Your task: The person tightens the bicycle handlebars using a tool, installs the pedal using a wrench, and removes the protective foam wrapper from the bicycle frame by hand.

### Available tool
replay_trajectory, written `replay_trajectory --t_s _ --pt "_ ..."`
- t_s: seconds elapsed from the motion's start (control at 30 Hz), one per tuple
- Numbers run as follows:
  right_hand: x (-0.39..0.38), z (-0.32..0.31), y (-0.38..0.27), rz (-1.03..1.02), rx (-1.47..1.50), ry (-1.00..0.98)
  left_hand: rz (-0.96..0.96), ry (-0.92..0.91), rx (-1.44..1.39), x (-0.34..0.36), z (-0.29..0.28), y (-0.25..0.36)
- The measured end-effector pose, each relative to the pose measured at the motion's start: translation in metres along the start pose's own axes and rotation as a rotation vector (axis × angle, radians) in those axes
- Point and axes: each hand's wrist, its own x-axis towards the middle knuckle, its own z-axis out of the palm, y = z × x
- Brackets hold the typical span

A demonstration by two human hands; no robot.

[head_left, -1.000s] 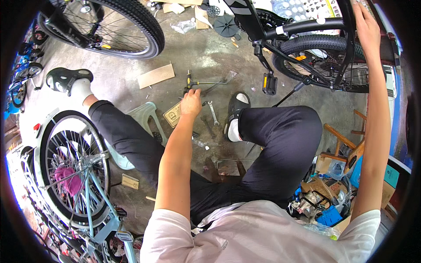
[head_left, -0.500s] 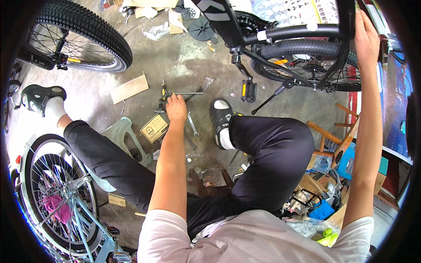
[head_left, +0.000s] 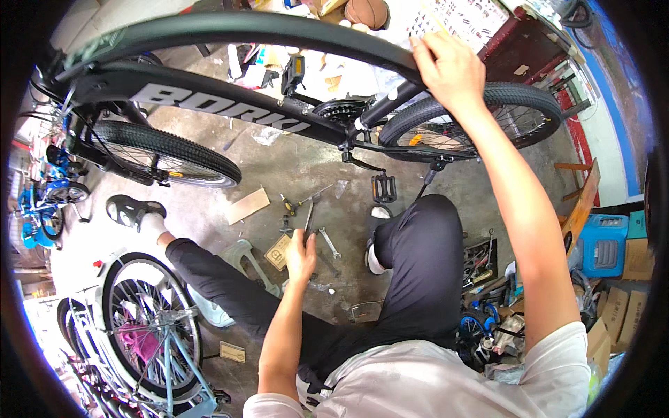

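Steadiness is well served while the black bicycle [head_left: 317, 127] ahead is gripped at its upper frame [head_left: 313, 31] by the right hand [head_left: 451, 73], and the slim dark tool [head_left: 309, 219], clasped in the left hand [head_left: 302, 259], is pointed forward.

bright light's flooding in from left, floor [head_left: 78, 240] is clipping white there, printed sheet [head_left: 465, 26] is washing out, fisheye's bowing the top tube [head_left: 279, 29], black vignette's eating corners, blue fringing's lining left rim
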Motion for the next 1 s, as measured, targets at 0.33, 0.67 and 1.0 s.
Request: replay_trajectory --t_s 0.33,0.67,1.0 --pt "-0.028 -0.014 -0.014 -0.019 0.098 0.096 0.241 0.213 0.076 0.004 -0.106 0.122" --pt "-0.049 -0.031 -0.019 -0.028 0.209 0.170 0.018 0.212 -0.559 0.031 -0.130 0.157" --pt "-0.044 -0.040 -0.016 0.040 0.626 0.155 0.017 0.394 -0.437 0.035 -0.137 0.156"
